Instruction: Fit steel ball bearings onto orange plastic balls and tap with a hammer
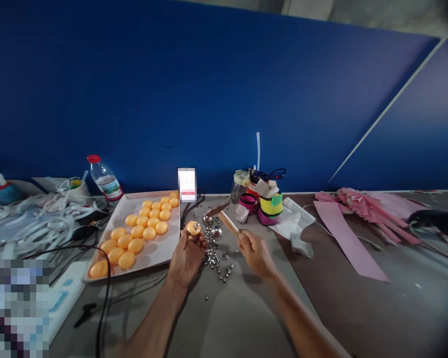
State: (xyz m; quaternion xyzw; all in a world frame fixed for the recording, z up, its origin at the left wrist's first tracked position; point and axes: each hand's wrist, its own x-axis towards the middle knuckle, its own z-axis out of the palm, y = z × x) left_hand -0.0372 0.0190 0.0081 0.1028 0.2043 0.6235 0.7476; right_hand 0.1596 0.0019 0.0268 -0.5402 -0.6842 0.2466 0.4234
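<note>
My left hand (188,253) is closed round a small orange half-shell (193,227), held up with its open side facing me. My right hand (254,252) grips a wooden-handled spoon (224,219) whose metal bowl points up and left, over a scatter of small shiny metal balls (214,256) on the grey table between my hands. Left of my left hand, a pale tray (160,251) holds several orange half-shells (134,238) in rows.
A red-capped water bottle (104,183) and tangled white strips (41,219) lie at the left, with black cables (104,283). Behind the balls stand a jar (240,185) and tape rolls (271,206). Pink paper strips (351,233) spread at the right. A blue wall (224,99) backs the table.
</note>
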